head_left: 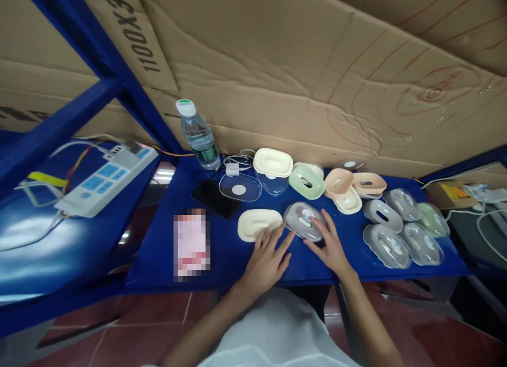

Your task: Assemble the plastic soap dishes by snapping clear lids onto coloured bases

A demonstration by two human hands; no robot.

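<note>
A cream oval dish [253,222] lies on the blue table [229,264] in front of me. My left hand [267,259] rests at its lower right edge, fingers spread. Just right of it sits a grey oval box with a clear lid [298,219] and a round white sticker. My right hand [328,245] touches that lid's right side, thumb and fingers apart. Behind them are a cream piece [273,161], a green piece [307,183] and a clear lid with a white sticker [247,187].
Peach pieces [369,183] and several grey lidded boxes [388,245] stand at the right. Toward the left are a black phone [216,198], a water bottle [199,140], a blurred pink-and-white item [192,245] and a power strip [106,182]. Cardboard [277,66] walls the back.
</note>
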